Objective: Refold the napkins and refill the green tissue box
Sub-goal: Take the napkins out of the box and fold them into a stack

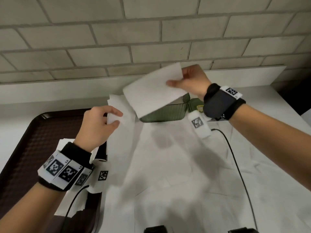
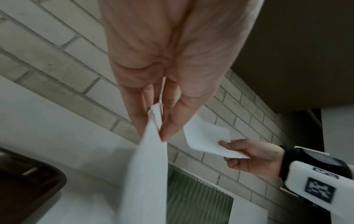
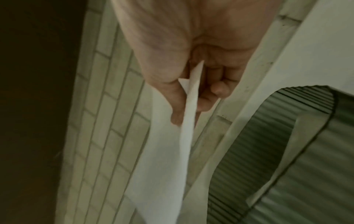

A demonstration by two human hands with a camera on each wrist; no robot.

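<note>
A folded white napkin [image 1: 154,89] hangs in the air over the ribbed green tissue box [image 1: 166,111], which stands near the wall. My right hand [image 1: 186,83] pinches its right end between thumb and fingers; the right wrist view shows the same napkin [image 3: 172,144] beside the box [image 3: 277,151]. My left hand [image 1: 102,121] pinches the edge of another white napkin [image 1: 117,106] to the left of the box, seen as a hanging napkin [image 2: 147,174] in the left wrist view. The inside of the box is hidden.
A dark brown tray [image 1: 33,148] lies at the left with some white paper on it. Unfolded napkins [image 1: 168,165] spread over the white counter in front of me. A black cable [image 1: 235,157] runs along the right. A brick wall [image 1: 151,39] backs the counter.
</note>
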